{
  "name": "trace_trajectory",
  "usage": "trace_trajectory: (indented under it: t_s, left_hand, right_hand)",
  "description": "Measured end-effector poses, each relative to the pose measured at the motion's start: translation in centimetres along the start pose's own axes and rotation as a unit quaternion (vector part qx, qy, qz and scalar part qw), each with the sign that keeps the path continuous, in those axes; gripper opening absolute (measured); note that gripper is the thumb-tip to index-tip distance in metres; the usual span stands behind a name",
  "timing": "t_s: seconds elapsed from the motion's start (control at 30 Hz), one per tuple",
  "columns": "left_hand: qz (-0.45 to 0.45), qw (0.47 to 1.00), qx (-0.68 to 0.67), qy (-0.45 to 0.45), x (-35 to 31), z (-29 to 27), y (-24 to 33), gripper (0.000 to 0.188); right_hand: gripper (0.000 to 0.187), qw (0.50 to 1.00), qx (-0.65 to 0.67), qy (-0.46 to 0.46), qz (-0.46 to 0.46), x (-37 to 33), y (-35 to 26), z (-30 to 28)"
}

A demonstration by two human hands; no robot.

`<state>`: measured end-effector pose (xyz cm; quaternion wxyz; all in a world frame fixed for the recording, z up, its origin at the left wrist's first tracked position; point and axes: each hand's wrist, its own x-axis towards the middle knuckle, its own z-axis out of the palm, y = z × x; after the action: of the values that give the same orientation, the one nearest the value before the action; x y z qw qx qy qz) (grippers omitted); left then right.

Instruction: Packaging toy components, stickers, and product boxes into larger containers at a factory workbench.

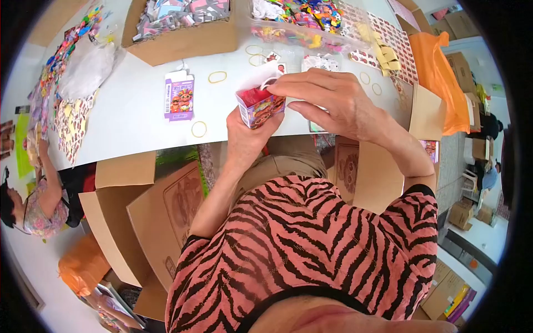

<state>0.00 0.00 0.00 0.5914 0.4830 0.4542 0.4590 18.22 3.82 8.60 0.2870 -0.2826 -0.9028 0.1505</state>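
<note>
A small purple carton (261,111) with a printed picture stands upright in my left hand (247,136), whose fingers are wrapped round its lower part. The carton's top is open, and red material (254,96) shows inside. Over the opening is my right hand (327,102), its fingers stretched out flat and the thumb apart from them. Its fingertips touch a thin white loop (268,82) at the carton's mouth; what the loop belongs to is hidden. A second purple carton (179,99) lies on the table to the left, its end flap up.
The white table (150,130) bears rubber bands (217,77), sticker sheets (71,125), a cardboard box of folded cartons (180,50) and a clear tub (311,33) of colourful small pieces. An orange bag (441,77) hangs at the right. Open cardboard boxes (114,222) flank my legs. Another person (41,205) sits at left.
</note>
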Motion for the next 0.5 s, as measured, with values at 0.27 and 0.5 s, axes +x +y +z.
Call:
trace_trajectory:
  t_s: [0.27, 0.5]
  left_hand:
    - [0.076, 0.995, 0.061, 0.005, 0.1, 1.4, -0.2, 0.031]
    - [0.098, 0.977, 0.189, -0.002, -0.4, 1.5, -0.6, 0.027]
  right_hand:
    - [0.033, 0.984, 0.093, -0.132, 0.070, -0.2, 0.3, -1.3]
    - [0.012, 0.956, -0.066, -0.283, 0.029, 0.3, 0.5, -1.0]
